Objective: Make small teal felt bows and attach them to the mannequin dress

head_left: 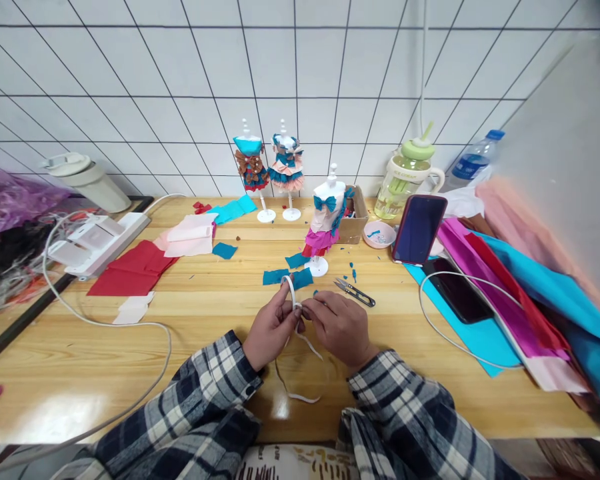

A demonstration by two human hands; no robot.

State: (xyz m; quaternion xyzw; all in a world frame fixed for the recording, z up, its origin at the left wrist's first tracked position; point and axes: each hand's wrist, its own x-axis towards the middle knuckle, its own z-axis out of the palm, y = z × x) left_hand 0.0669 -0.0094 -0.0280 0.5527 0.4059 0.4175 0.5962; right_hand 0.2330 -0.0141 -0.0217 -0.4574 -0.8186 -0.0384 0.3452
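Between my two hands, low over the table's front half, is a narrow white ribbon (304, 399), its loose tail curling down onto the wood. My left hand (271, 329) pinches it, and a loop stands up past the fingertips. My right hand (341, 327) has its fingers closed on the ribbon beside the left thumb. Just beyond the hands lie teal fabric pieces (276, 277) and a pair of thread snips (356, 292). Behind them stands a small white dress form (329, 193) wearing a pink top, a teal bow and a magenta ruffle.
Two more dressed forms (250, 160) stand by the tiled wall. A cardboard box (353, 230), a pink bowl (380, 235), a propped phone (419, 230) and a green-lidded bottle (405, 175) are at the back right. Red cloth (133, 269) and a power strip (107, 243) lie left; a cable crosses there.
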